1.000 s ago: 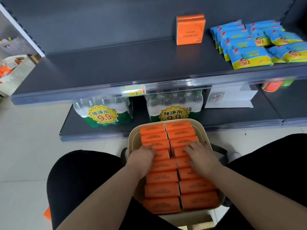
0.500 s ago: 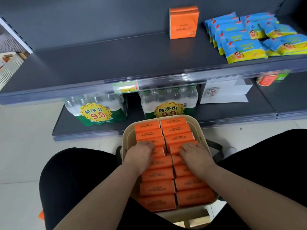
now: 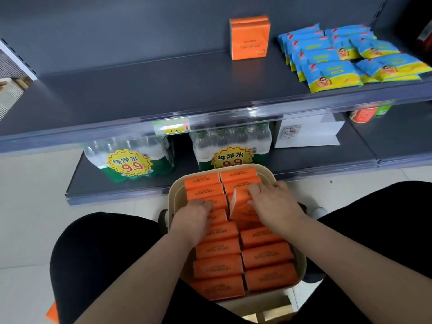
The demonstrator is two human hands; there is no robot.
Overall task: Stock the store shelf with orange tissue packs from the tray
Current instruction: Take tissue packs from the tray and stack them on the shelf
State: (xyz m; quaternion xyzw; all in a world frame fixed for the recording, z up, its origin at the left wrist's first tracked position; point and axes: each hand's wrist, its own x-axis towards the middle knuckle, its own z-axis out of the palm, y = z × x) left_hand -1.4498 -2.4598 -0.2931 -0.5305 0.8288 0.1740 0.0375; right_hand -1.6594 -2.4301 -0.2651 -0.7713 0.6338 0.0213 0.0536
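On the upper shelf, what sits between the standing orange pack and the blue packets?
Nothing; head view shows bare shelf between orange pack and blue packets.

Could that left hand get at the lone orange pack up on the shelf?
Probably yes: the orange pack stands at the back of the shelf with bare shelf before it. But the left hand is down in the tray, fingers curled among its tissue packs.

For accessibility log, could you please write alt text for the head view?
The right hand grips a tilted orange tissue pack in a beige tray; the left hand rests on its neighbours. A lone pack stands on the shelf.
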